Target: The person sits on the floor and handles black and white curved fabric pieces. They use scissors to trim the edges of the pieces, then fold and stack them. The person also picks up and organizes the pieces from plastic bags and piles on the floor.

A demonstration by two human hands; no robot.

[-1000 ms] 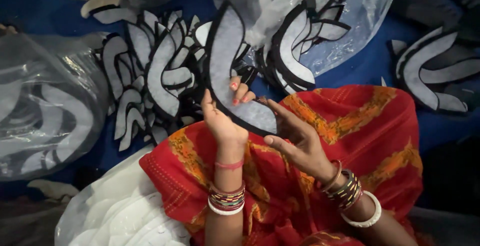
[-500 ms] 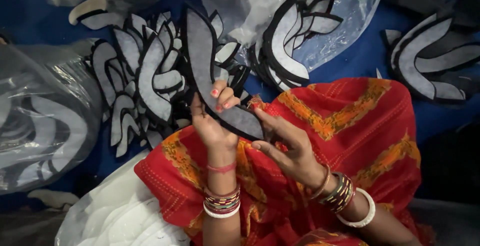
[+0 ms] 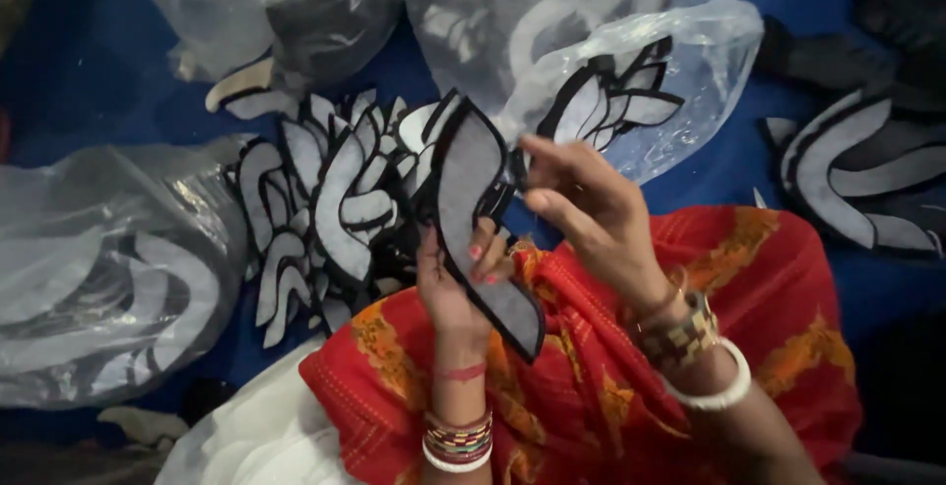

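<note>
Here, a blue sheet (image 3: pixel 89 91) carries clear plastic bags (image 3: pixel 99 268) and a pile of black-edged grey fabric cutouts (image 3: pixel 325 199). Above the red cloth (image 3: pixel 591 386), the left hand (image 3: pixel 448 293) grips a curved grey, black-bordered fabric piece (image 3: pixel 473 199) at its middle; the right hand (image 3: pixel 591 214) pinches its upper edge.

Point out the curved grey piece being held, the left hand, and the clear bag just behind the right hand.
Curved grey piece (image 3: pixel 471 174): head view, on its grey upper face.
Left hand (image 3: pixel 445 293): head view, on the back of the hand.
Clear bag (image 3: pixel 695 71): head view, on the bare plastic near its right edge.
</note>
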